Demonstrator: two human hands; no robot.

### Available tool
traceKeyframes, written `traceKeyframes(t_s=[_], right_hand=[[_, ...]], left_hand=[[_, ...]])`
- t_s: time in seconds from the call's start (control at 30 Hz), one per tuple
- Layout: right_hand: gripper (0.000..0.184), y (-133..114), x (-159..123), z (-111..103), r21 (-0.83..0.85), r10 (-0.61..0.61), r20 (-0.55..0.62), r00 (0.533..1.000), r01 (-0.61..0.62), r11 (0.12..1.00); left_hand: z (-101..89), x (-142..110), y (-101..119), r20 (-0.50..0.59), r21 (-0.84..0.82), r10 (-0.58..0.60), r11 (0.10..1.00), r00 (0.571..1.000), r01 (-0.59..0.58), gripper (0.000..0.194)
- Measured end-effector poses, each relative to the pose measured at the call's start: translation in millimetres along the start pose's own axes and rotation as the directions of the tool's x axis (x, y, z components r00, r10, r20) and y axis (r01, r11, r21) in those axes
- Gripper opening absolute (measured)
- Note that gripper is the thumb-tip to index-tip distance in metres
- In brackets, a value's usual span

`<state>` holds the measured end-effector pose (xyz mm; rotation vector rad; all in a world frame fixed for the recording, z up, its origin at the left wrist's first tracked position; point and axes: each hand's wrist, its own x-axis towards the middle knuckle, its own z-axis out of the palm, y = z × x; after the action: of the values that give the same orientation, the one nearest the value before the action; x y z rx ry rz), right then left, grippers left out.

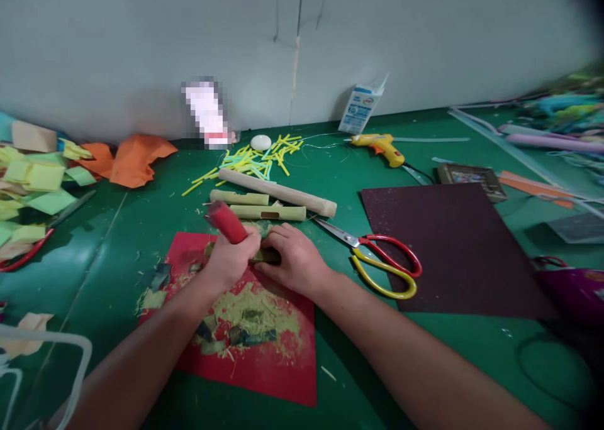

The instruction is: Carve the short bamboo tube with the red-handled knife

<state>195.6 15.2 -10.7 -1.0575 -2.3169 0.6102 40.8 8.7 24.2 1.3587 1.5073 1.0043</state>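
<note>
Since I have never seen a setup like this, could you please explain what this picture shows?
Certainly. There is no machine here: a camera worn on the person's head looks forward and down at two bare hands. The left hand grips a red-handled tool; its working end is hidden. The right hand holds a bamboo piece above a red mat strewn with shavings. All this is on a green table. Beyond the hands lie more bamboo pieces; to the right are scissors, a dark board and, farther back, a yellow glue gun.
</note>
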Motion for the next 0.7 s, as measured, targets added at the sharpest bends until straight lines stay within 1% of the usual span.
traceKeyframes(t_s=[0.07, 0.13, 0.2, 0.3, 0.47, 0.7], right_hand=[[0.025, 0.5, 0.2, 0.8, 0.009, 0.014, -0.009, 1.000, -0.014, 1.000], [0.026, 0.6, 0.4, 0.6, 0.007, 0.023, -0.010, 1.000, -0.023, 1.000], [0.026, 0.3, 0.5, -0.4, -0.002, 0.025, -0.007, 1.000, -0.025, 1.000], [0.025, -0.7, 0.4, -2.0, -0.006, 0.022, 0.000, 1.000, -0.022, 1.000], [0.026, -0.7, 0.6, -1.5, -0.001, 0.025, 0.005, 1.000, -0.025, 1.000], [0.027, 0.3, 0.9, -1.0, 0.002, 0.025, -0.003, 1.000, -0.025, 1.000]], left_hand=[[-1.5, 0.2, -4.6, -0.041, -0.066, 0.039, 0.997, 0.998, -0.042, 0.025], [-0.6, 0.7, -8.4, -0.088, -0.055, 0.063, 0.996, 0.994, -0.068, 0.024], [1.9, 1.4, -10.2, -0.104, -0.014, 0.061, 0.998, 0.993, -0.062, 0.022], [4.7, 2.2, -9.3, -0.095, 0.033, 0.062, 0.998, 0.993, -0.059, 0.023], [4.0, 1.7, -5.1, -0.079, 0.070, 0.077, 0.995, 0.994, -0.071, 0.025], [4.9, 1.4, -1.0, -0.070, 0.141, 0.060, 0.989, 0.996, -0.049, 0.026]])
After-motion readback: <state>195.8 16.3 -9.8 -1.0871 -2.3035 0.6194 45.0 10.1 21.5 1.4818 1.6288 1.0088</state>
